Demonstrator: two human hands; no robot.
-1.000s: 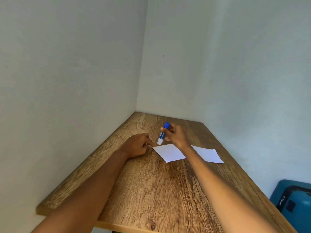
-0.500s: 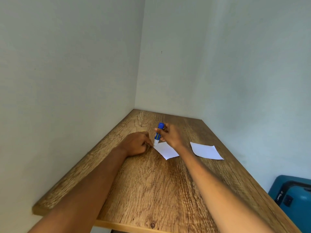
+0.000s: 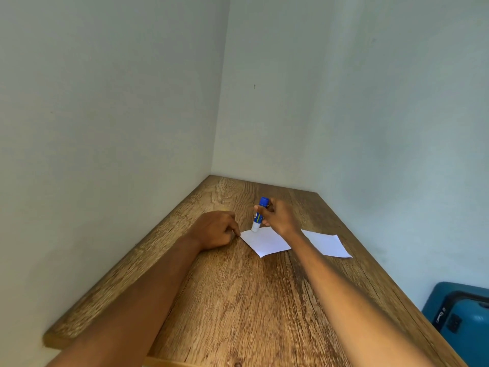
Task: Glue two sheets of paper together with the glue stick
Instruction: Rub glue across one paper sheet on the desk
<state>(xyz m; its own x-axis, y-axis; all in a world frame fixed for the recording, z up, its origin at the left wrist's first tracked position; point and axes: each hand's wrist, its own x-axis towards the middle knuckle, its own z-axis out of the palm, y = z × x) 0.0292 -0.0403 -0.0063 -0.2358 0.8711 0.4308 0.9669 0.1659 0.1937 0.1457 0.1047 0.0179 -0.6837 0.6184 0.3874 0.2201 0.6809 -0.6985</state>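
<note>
The right hand [image 3: 277, 217] grips the light, rigid glue stick [image 3: 259, 214] mid-barrel, tip on the flimsy near sheet [image 3: 267, 241], whose corner the left hand's [image 3: 214, 230] curled fingers [image 3: 234, 230] pin to the surface [image 3: 251, 300].

A wooden tabletop [image 3: 238, 300] with strong grain fills a corner, its left and far edges meeting pale walls [image 3: 105, 102]. Beyond the tabletop's right edge, near its near corner, a teal hard-shell suitcase [image 3: 465, 316] with black trim stands lower down.
</note>
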